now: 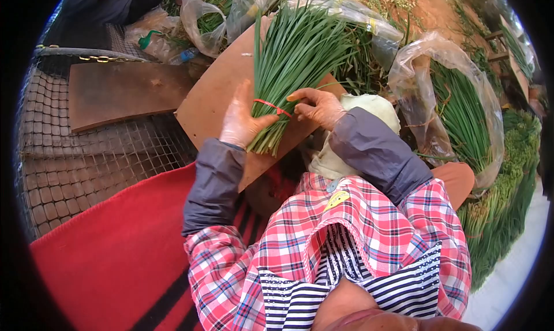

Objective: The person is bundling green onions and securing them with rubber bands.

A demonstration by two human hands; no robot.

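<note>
A bundle of green garlic chives (297,51) lies on a brown board (222,89) in front of me, its pale cut ends pointing toward my body. A red band (271,106) circles the bundle near those ends. My left hand (243,119), with a whitish covering, rests along the bundle's left side, fingers stretched out and thumb against the stalks. On the other side, my right hand (320,106) has its thumb and forefinger bent in at the band, apparently pinching it; the remaining fingers curl underneath and are partly hidden.
Clear plastic bags (424,89) with more chives (461,109) stand at the right and back. Loose greens (505,192) are heaped along the far right. Left are a wooden plank (127,91), black netting (109,146) and a red cloth (127,233). Another person's dark clothing (109,8) shows top left.
</note>
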